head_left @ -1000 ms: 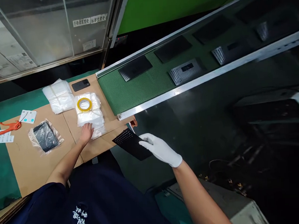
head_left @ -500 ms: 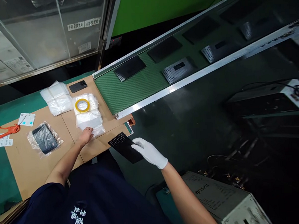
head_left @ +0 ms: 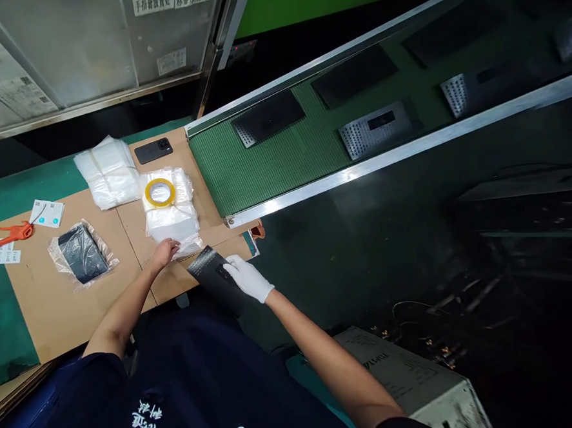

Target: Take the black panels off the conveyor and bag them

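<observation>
My right hand (head_left: 248, 277), in a white glove, grips a flat black plastic panel (head_left: 215, 276) with rows of small slots at one end. The panel hangs tilted in front of my body, by the table's near edge. Bare, my left hand (head_left: 165, 253) has its fingers closed at the near end of a stack of clear plastic bags (head_left: 179, 217), pinching the edge of a bag. On that stack lies a roll of yellow tape (head_left: 159, 192). Farther left, a bagged black panel (head_left: 84, 255) rests on the cardboard (head_left: 33, 291).
A green conveyor belt (head_left: 216, 173) carries several black panels (head_left: 268, 117) at the right. A second bag stack (head_left: 106, 173), a phone (head_left: 153, 150), an orange air gun (head_left: 13, 232) and label sheets (head_left: 48, 213) lie on the table. A grey machine box (head_left: 387, 369) stands low at right.
My right hand has brought the black panel left and nearer to the bags, turning its other face up. My left hand stays at the bag edge. The view has shifted slightly.
</observation>
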Demonstrator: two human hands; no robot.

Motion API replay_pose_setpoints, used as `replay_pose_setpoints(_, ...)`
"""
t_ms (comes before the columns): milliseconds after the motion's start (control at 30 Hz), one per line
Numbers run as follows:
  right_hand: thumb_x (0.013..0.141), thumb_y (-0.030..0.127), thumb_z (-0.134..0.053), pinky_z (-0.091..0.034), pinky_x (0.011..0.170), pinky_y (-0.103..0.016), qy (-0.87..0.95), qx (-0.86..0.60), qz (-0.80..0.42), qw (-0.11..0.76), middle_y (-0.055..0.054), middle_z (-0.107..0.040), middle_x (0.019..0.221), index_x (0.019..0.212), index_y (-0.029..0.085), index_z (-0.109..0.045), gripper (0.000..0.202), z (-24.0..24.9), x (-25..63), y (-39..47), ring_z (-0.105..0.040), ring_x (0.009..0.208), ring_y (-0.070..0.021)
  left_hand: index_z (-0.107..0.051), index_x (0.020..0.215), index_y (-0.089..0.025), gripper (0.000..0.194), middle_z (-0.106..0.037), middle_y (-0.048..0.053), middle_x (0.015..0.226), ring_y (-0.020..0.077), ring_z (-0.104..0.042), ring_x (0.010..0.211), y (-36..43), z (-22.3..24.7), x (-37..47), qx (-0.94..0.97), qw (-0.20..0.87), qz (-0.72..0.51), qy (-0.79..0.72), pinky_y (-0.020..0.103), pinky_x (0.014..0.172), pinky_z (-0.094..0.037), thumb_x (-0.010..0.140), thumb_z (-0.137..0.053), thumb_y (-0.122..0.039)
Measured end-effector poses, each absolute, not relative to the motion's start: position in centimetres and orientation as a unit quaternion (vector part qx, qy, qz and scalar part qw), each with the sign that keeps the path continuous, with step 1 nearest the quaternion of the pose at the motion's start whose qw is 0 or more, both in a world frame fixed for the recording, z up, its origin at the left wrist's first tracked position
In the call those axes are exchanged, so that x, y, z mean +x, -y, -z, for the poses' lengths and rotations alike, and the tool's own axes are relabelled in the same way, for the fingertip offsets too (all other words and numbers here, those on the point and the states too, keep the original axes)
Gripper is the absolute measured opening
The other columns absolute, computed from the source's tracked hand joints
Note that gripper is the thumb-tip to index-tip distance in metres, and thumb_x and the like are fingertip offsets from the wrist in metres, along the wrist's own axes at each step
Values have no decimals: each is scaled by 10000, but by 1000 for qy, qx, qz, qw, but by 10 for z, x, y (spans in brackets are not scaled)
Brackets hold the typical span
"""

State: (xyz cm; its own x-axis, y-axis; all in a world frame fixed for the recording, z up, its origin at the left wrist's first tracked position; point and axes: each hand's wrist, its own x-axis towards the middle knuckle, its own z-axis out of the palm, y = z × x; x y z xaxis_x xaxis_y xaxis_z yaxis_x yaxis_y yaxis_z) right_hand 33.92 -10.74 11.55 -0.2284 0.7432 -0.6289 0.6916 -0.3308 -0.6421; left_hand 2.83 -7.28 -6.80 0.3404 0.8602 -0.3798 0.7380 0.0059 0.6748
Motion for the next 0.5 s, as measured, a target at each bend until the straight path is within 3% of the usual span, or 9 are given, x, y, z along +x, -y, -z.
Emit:
replay_pose_setpoints(267,977,257,-549,-419,662,-255,551,-568,-609,-61,11,-649,679,839,203,-584,153,-73,294,67,-595,658,-158,-770,833,-177,173,-744,70,879,203,-665,818,61,67,28,681,442,-62,-581,310,800,-529,892,-635,-269)
replay_pose_setpoints(500,947,243,-604,-388,669,-243,562,-578,-587,-74,6,-651,723,810,187,-626,150,-29,281,41,-560,708,-148,-760,814,-184,142,-755,70,878,208,-674,832,58,62,31,668,454,-65,-587,316,807,-535,876,-671,-275)
